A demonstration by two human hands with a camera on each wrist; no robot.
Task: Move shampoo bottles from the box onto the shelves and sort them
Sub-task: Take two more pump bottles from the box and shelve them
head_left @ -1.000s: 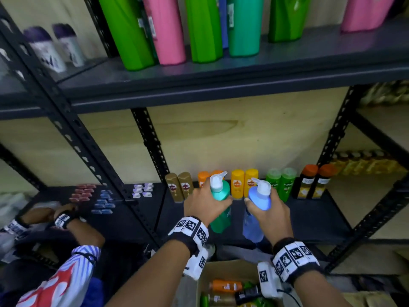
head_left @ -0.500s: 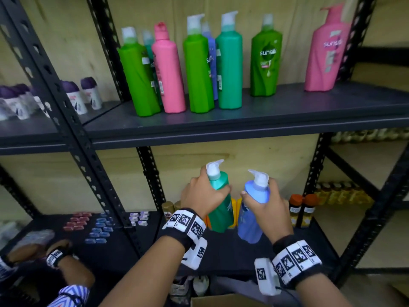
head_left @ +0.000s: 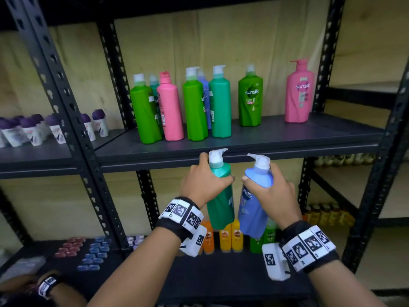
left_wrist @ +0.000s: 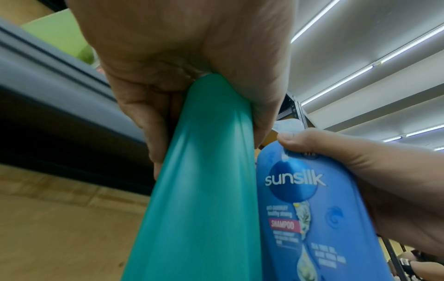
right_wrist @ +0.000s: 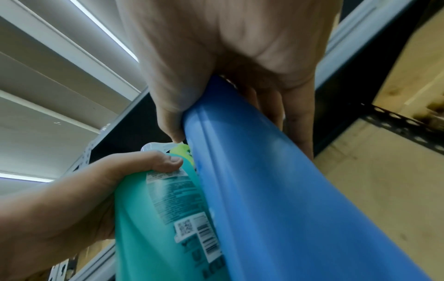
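My left hand (head_left: 204, 185) grips a teal pump bottle (head_left: 220, 202) near its shoulder. Beside it my right hand (head_left: 271, 191) grips a blue Sunsilk pump bottle (head_left: 252, 209) the same way. Both bottles hang upright, side by side, their white pumps level with the front edge of the middle shelf (head_left: 243, 149). The left wrist view shows the teal bottle (left_wrist: 204, 180) in my palm and the blue bottle (left_wrist: 312, 209) next to it. In the right wrist view the blue bottle (right_wrist: 276, 190) fills my grasp, with the teal bottle (right_wrist: 156, 218) to its left.
On the middle shelf stand several green, pink, teal and blue bottles (head_left: 194, 107), a green Sunsilk bottle (head_left: 250, 98) and a pink one (head_left: 298, 91) further right. Small bottles (head_left: 230, 238) line the lower shelf. Another person's hand (head_left: 44, 286) is at the lower left.
Both hands have risen with their bottles from the lower shelf's height to the middle shelf's front edge. The box has dropped out of view.
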